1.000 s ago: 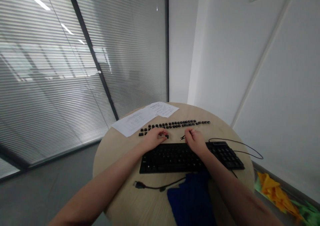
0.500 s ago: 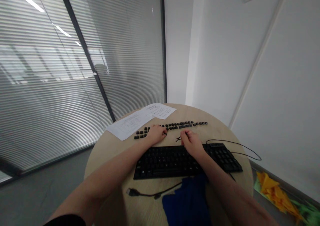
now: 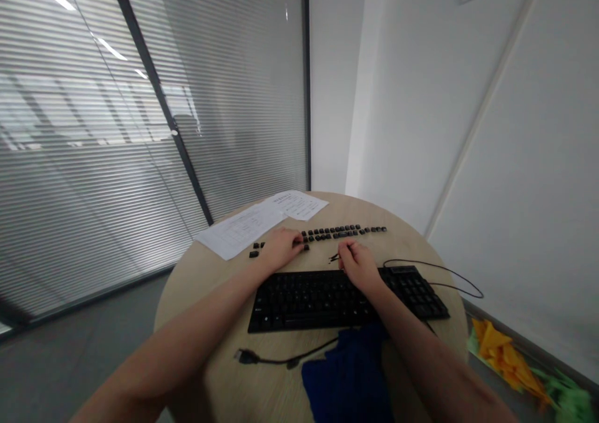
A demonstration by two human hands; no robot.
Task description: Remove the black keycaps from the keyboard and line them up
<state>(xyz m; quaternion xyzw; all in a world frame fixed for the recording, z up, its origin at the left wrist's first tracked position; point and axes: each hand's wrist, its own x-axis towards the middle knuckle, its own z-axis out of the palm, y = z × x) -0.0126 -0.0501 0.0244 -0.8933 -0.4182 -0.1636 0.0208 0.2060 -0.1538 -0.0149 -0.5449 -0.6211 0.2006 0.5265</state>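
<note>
My left hand (image 3: pixel 284 248) is over the left part of the rows of loose black keycaps (image 3: pixel 344 229), fingers bent and slightly apart. A single keycap (image 3: pixel 306 247) lies on the table just off its fingertips. My right hand (image 3: pixel 356 262) is closed around a small black two-pronged tool (image 3: pixel 334 258), which looks like a keycap puller; its prongs point left. Beneath the right wrist lies a black keyboard (image 3: pixel 309 301), with its number pad to the right. Part of the keycap rows is hidden behind my left hand.
Printed sheets (image 3: pixel 248 226) lie at the far left of the round wooden table (image 3: pixel 187 311). A USB cable (image 3: pixel 266 360) and a blue cloth (image 3: pixel 346 379) are near the front. Another cable (image 3: pixel 461 279) loops past the right edge. Orange and green material (image 3: pixel 500 348) lies on the floor.
My left hand has shifted slightly left and away from me, leaving a keycap on the table by its fingertips. My right hand stays nearly still with the tool.
</note>
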